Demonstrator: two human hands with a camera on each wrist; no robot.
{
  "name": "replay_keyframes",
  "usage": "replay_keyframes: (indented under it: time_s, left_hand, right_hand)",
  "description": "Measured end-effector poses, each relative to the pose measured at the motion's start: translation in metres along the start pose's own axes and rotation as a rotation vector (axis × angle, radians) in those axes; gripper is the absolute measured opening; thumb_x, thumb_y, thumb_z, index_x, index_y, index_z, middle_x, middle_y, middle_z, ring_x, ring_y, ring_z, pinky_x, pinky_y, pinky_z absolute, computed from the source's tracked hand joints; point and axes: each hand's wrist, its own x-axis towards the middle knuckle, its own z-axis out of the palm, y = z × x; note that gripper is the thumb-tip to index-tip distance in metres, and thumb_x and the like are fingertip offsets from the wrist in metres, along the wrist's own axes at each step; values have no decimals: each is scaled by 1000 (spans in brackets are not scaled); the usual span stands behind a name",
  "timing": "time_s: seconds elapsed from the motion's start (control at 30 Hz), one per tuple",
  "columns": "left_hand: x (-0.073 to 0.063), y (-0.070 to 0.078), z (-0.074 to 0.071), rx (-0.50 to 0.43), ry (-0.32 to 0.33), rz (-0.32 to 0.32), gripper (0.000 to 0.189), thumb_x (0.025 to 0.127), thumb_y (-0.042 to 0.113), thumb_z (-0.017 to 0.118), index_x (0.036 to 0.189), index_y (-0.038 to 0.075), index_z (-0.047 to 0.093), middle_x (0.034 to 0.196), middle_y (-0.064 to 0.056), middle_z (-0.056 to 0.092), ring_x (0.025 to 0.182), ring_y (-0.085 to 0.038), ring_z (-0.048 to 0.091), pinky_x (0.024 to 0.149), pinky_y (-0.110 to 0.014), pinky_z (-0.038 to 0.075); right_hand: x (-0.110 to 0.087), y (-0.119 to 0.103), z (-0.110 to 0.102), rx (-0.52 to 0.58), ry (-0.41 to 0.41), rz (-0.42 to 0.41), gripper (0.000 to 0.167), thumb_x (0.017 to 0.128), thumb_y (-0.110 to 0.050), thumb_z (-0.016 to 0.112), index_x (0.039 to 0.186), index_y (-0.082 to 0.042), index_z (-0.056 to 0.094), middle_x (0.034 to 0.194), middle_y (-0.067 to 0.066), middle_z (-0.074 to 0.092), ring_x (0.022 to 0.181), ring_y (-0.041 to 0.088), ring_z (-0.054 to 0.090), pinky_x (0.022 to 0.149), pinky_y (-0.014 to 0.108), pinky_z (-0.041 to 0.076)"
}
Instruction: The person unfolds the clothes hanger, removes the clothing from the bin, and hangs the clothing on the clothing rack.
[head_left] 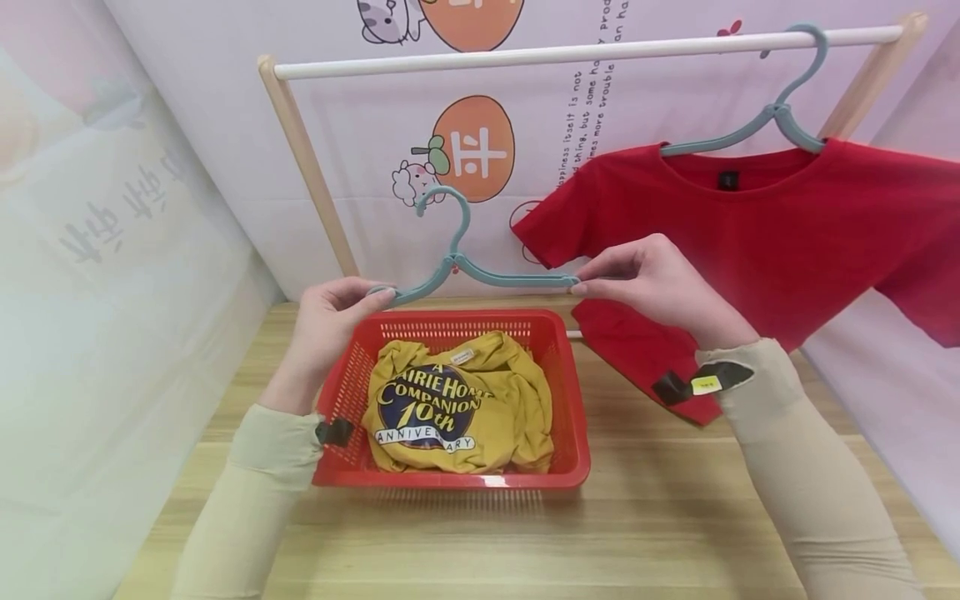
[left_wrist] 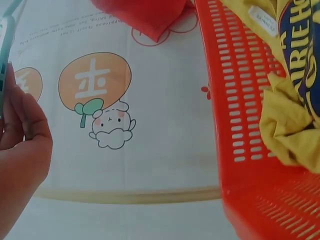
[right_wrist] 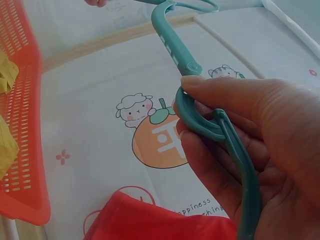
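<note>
Above the basket, a blue-green plastic clothes hanger (head_left: 517, 281) is held up by both hands, hook on top. Its left end is pinched by my left hand (head_left: 318, 333), its right end by my right hand (head_left: 660, 287). In the right wrist view, thumb and fingers grip the hanger (right_wrist: 172, 40) at a joint, and a curved end piece lies in the palm. Below, a crumpled yellow T-shirt (head_left: 517, 408) with a dark printed emblem lies in a red plastic basket (head_left: 450, 481). The left wrist view catches only part of my left hand, at its edge.
Behind stands a clothes rack with a white rod (head_left: 525, 57) and wooden posts. At its right, a red T-shirt (head_left: 735, 225) hangs on another blue-green hanger (head_left: 720, 143), close to my right hand. The basket stands on a wooden tabletop (head_left: 465, 550).
</note>
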Motion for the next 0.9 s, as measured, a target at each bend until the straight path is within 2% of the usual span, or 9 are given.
replay_keyframes:
  time_s: [0.07,0.17,0.27,0.33,0.4,0.47,0.7,0.9]
  left_hand:
    - [-1,-2,2,-34,20,19,7,94,11,75,95,17,80,90,3,75,89,-16,67,85,-29,53]
    - [-1,-4,5,-112,83,45,11,94,9,75,91,17,80,88,4,75,86,-14,66,83,-27,53]
    - [0,-6,7,-251,165,75,9,94,7,75,89,13,80,84,3,75,84,-14,64,83,-27,51]
    - [2,-7,5,-367,212,100,10,94,5,74,87,9,79,82,-1,75,83,-15,65,88,-28,51]
    - [3,-9,2,-464,241,129,13,95,1,71,85,5,78,82,-4,74,82,-16,65,92,-30,50]
    - [4,-11,-1,-516,256,140,17,97,-1,68,83,4,77,82,-5,74,80,-16,65,94,-30,50]
    - [3,-10,-6,-570,235,111,20,98,-4,64,88,5,77,88,-5,75,82,-15,67,92,-30,53]
    - [9,-2,-10,-582,248,121,12,96,4,70,104,-1,77,108,-14,71,99,-22,65,103,-31,48]
  right_hand:
    - [0,2,1,2,1,-1,27,88,-34,82,109,-17,80,93,1,76,85,23,69,74,31,60]
    - [-1,4,2,12,3,-11,26,89,-33,82,109,-16,80,93,2,76,85,24,69,74,31,60]
    - [-2,8,1,12,14,-20,26,89,-32,82,109,-16,80,93,2,76,84,23,70,75,33,61]
    - [-2,10,-1,12,26,-20,26,89,-33,82,110,-17,80,94,2,76,85,23,70,75,33,61]
    - [-3,12,-3,12,45,-16,26,89,-33,81,110,-17,80,95,2,76,86,23,69,74,32,61]
    - [-4,14,-6,16,61,-3,27,89,-34,81,110,-17,80,96,2,76,88,23,69,74,31,60]
    - [-6,16,-10,16,63,9,27,90,-34,81,109,-16,80,96,3,76,87,24,68,73,30,60]
    - [-6,17,-10,5,23,19,25,89,-33,82,106,-16,80,93,3,75,85,25,68,73,31,60]
